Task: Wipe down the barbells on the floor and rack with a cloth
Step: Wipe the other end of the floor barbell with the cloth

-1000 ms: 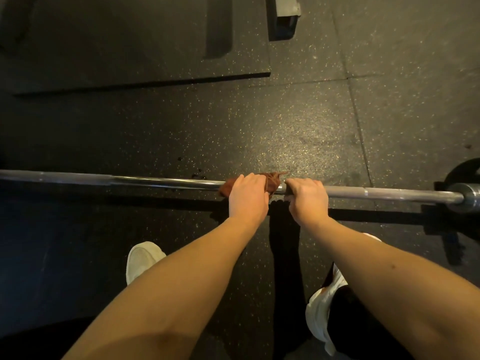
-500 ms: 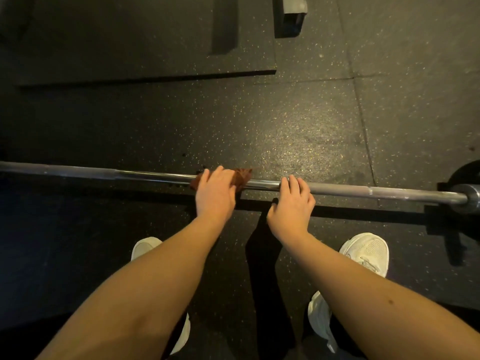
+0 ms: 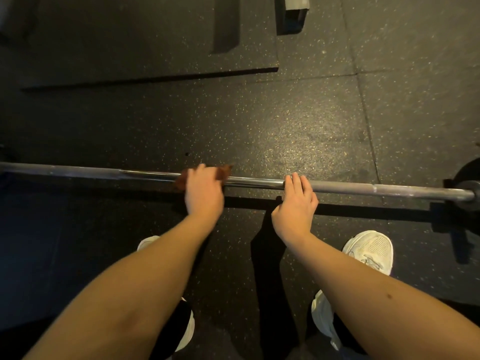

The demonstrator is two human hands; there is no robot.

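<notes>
A long steel barbell (image 3: 363,187) lies across the dark rubber floor from left to right. My left hand (image 3: 204,192) grips a rust-brown cloth (image 3: 224,172) wrapped round the bar near its middle; only the cloth's edges show beside the hand. My right hand (image 3: 296,206) rests on the bar a short way to the right, fingers straight and laid over the shaft. The bar's right sleeve collar (image 3: 475,194) is at the frame edge.
A black weight plate (image 3: 467,172) sits at the bar's right end. A raised rubber mat (image 3: 145,48) lies beyond the bar, with a grey-topped block (image 3: 293,14) at the top. My white shoes (image 3: 371,249) stand just behind the bar.
My left hand has slid the cloth leftward along the bar. My right hand has loosened from a grip to straight fingers resting on the shaft.
</notes>
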